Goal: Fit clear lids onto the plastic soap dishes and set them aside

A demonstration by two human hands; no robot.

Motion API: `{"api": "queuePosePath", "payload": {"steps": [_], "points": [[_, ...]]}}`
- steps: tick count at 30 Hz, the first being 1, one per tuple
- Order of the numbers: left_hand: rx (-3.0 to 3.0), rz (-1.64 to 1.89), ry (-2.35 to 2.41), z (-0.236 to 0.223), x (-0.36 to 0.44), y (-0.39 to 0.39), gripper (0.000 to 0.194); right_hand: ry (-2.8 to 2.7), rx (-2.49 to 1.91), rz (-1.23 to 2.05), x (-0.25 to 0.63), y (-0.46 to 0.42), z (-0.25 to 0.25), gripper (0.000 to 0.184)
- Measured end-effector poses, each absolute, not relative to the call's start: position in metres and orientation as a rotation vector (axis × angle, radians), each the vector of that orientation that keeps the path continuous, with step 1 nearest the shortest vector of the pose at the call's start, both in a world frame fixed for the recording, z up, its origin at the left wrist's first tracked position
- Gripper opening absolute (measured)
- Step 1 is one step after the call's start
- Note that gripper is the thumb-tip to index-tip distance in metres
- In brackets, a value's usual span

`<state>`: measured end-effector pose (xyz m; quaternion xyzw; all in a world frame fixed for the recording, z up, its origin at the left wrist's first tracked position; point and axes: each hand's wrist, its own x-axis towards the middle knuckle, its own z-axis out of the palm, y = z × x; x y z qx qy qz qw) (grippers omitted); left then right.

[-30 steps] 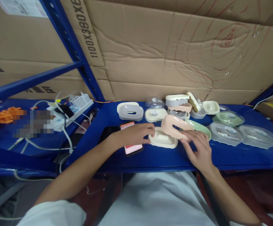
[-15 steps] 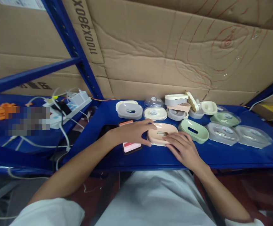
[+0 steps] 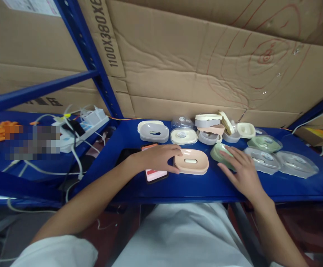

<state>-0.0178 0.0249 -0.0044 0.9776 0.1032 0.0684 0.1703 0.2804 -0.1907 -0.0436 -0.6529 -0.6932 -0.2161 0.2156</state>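
A pink soap dish (image 3: pixel 191 161) with a slotted insert sits on a cream base on the blue shelf (image 3: pixel 195 185). My left hand (image 3: pixel 159 157) grips its left edge, thumb and fingers curled round it, and rests over a phone (image 3: pixel 154 173) with a pink screen. My right hand (image 3: pixel 241 168) lies over a green soap dish (image 3: pixel 217 151) to the right, fingers spread and touching its top.
Behind stand a grey dish (image 3: pixel 154 132), a cream dish with clear lid (image 3: pixel 183 135) and a stack of dish parts (image 3: pixel 210 127). Clear lids (image 3: pixel 296 163) and a green dish (image 3: pixel 264 142) lie right. A power strip with cables (image 3: pixel 80 124) sits left. Cardboard walls the back.
My right hand set the pink insert down onto the cream base, let go, and moved right onto the green dish. My left hand stayed on the dish's left edge.
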Motion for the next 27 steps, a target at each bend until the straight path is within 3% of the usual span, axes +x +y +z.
{"api": "queuePosePath", "payload": {"steps": [7,12,16,19,23,27], "points": [[2.777,0.273,0.238,-0.006,-0.016,0.024,0.053,-1.941,-1.955,-0.577,0.322,-0.196,-0.067,0.039],[2.780,0.290,0.258,0.006,-0.021,0.038,0.060,-1.918,-1.944,-0.618,0.317,-0.189,-0.072,0.041],[2.923,0.430,0.627,0.018,-0.030,0.064,0.039,-1.927,-1.822,-0.673,0.310,-0.189,-0.072,0.042],[2.968,0.489,0.895,0.017,-0.035,0.080,0.040,-1.947,-1.736,-0.696,0.307,-0.190,-0.072,0.039],[2.998,0.433,0.969,0.008,-0.038,0.086,0.047,-2.034,-1.652,-0.695,0.292,-0.170,-0.051,0.036],[3.031,0.421,0.941,0.004,-0.036,0.084,0.045,-2.246,-1.714,-0.511,0.248,-0.097,-0.001,0.047]]}}
